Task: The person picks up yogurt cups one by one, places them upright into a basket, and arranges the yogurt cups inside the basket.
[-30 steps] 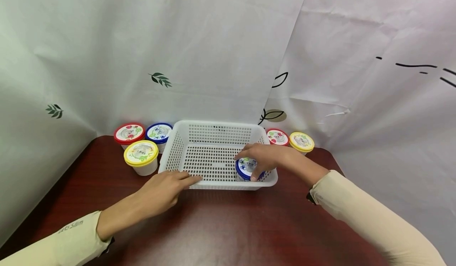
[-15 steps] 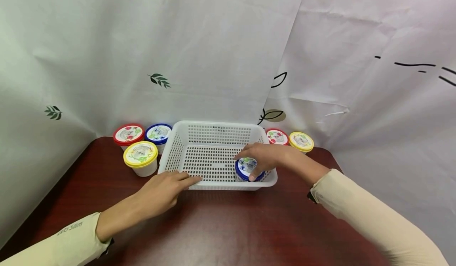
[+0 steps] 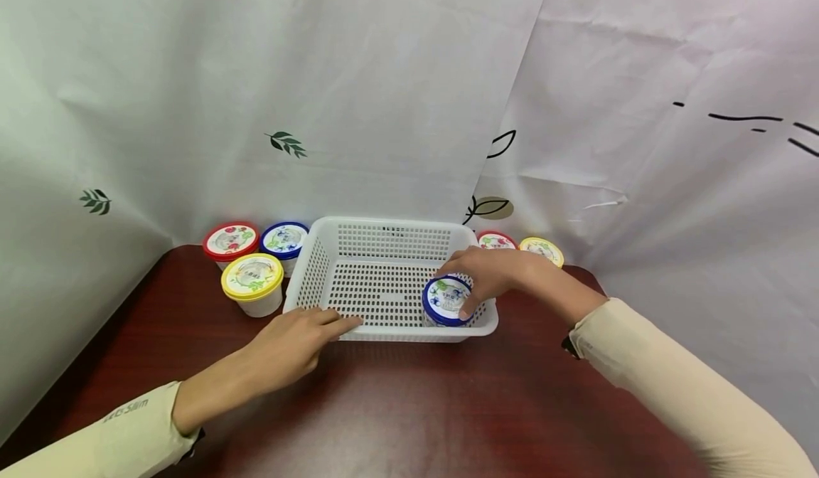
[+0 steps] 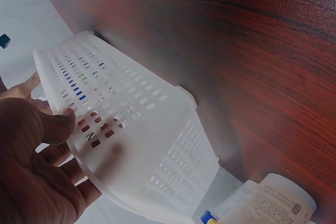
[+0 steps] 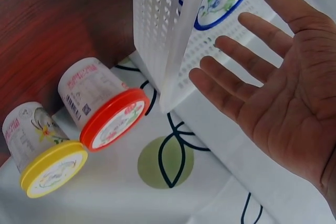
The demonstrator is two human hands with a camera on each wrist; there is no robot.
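A white perforated plastic basket sits on the table, its near rim pinched at the left front corner by my left hand. The left wrist view shows that thumb against the outer wall. Inside the basket's right front corner stands a tub with a blue lid, upright. Over its right side is my right hand, fingers spread and fairly straight in the right wrist view, the palm holding nothing. In the head view the thumb overlaps the lid's edge; whether it touches cannot be told.
Left of the basket stand tubs with red, blue and yellow lids. To its right are a red-lidded tub and a yellow-lidded tub. A printed white cloth hangs behind the dark red table.
My right hand has loosened from the blue-lidded tub and shifted slightly up and right, uncovering more of the lid. The left hand and basket have stayed put.
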